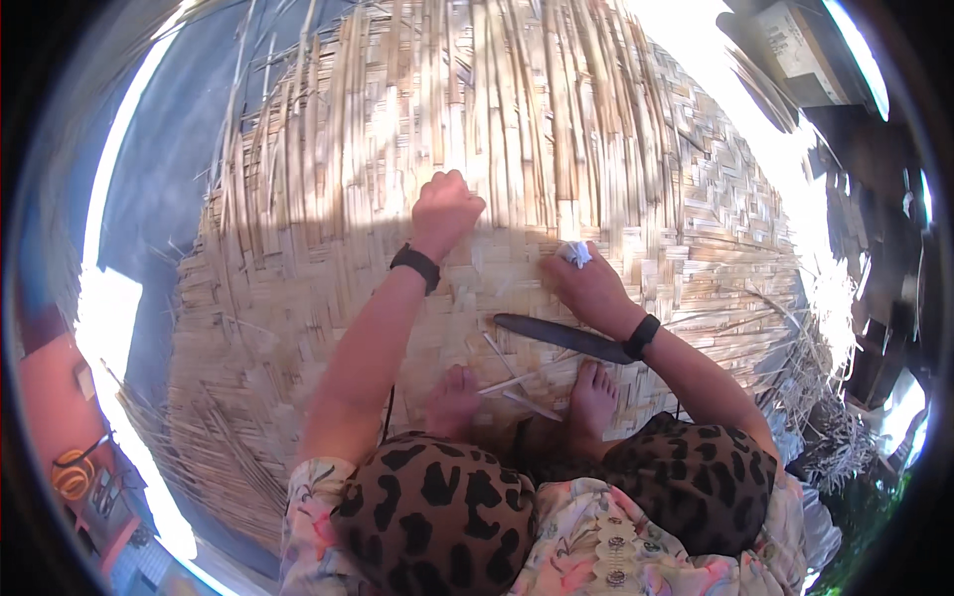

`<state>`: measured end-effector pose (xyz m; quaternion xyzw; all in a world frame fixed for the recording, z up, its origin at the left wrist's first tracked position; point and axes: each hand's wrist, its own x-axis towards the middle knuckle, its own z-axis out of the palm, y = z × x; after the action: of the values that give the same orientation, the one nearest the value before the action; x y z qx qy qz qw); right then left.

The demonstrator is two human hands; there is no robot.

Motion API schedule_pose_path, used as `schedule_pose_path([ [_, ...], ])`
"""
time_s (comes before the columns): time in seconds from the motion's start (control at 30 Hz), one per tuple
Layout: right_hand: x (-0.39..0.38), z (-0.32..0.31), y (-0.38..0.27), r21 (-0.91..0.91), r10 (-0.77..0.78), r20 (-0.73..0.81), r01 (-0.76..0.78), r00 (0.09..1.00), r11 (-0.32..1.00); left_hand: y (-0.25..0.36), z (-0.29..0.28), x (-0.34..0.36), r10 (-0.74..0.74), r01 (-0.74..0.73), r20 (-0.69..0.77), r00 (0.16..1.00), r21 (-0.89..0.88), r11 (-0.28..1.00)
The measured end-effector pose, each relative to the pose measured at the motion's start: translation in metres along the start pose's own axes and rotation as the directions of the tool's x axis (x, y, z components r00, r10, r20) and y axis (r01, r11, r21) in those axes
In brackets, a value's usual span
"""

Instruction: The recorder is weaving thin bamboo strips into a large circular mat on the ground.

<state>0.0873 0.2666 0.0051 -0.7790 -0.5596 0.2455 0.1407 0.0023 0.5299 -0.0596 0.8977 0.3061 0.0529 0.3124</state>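
A large mat of woven bamboo strips (328,268) spreads beneath me. Its far part fans into long, loose strips (542,129). My left hand (447,211) is closed in a fist at the line where weave meets loose strips; whatever its fingers grip is hidden. Lower and to the right, my right hand (593,288) rests on the weave with fingers curled under, and their contents do not show. A white wrapping (576,254) covers one of its fingers. Just below that hand lies a long, dark, flat tool with a rounded tip (561,337), its other end under my wrist.
My bare feet (593,397) stand on the mat, with a few thin cut strips (512,381) between them. Dry scraps (830,437) pile up at the right edge. An orange-red object (65,392) and a coiled orange cord (75,477) sit far left.
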Motion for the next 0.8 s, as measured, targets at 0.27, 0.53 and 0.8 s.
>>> schedule_pose_path([
  [0.27, 0.015, -0.027, -0.037, -0.105, 0.061, 0.255, -0.035, 0.965, 0.994, -0.017, -0.056, -0.160, 0.242, -0.313, -0.285, 0.928, -0.239, 0.919],
  [0.53, 0.018, 0.001, -0.150, 0.668, -0.173, 0.541, -0.295, 0.823, 0.683, -0.145, -0.081, -0.525, -0.383, 0.579, -0.771, 0.508, -0.024, 0.815],
  [0.8, 0.004, 0.010, -0.198, 0.569, -0.032, 0.662, -0.475, 0.749, 0.671, -0.230, -0.120, -0.736, -0.653, 0.866, -0.742, -0.155, -0.419, 0.271],
])
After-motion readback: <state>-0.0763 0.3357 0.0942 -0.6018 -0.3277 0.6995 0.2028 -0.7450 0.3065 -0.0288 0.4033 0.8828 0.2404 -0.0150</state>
